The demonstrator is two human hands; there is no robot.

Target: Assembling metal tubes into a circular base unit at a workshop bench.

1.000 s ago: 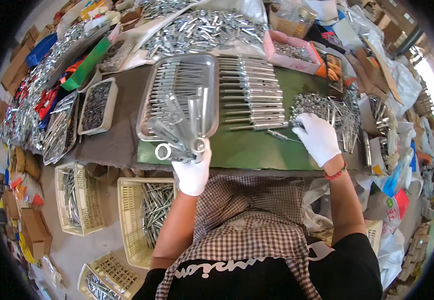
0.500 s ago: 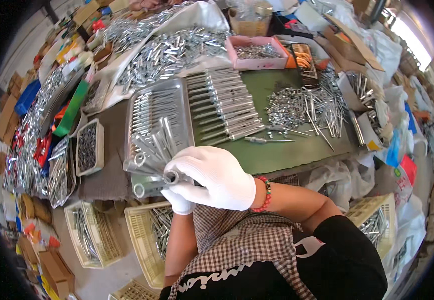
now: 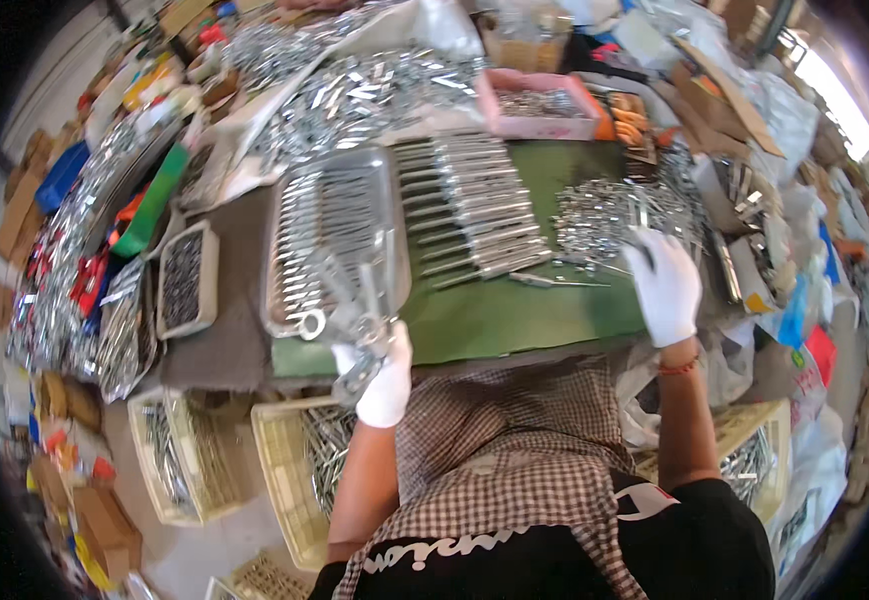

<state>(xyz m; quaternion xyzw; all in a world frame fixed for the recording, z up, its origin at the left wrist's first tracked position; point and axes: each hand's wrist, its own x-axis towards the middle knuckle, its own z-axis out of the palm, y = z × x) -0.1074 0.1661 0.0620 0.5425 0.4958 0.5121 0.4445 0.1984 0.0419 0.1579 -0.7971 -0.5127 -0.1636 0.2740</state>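
left hand (image 3: 383, 378): closed on metal tool bundle (image 3: 360, 325), apparently pointing away | right hand (image 3: 665, 285): fingers curled in loose parts (image 3: 605, 210)

Both hands wear white knitted cloth gloves, matt: the left hand (image 3: 383, 378) and the right hand (image 3: 665, 285). The tool (image 3: 355, 325) in the left hand is shiny bare metal, and so are the loose parts (image 3: 610, 210) under the right hand. The tray (image 3: 395, 200) is dull grey metal, smooth. The mat (image 3: 515, 315) looks like matt green felt. The apron (image 3: 500, 455) is checked woven cloth. The baskets (image 3: 280, 470) are cream plastic with a lattice surface. The bin (image 3: 540, 120) is smooth pink plastic.
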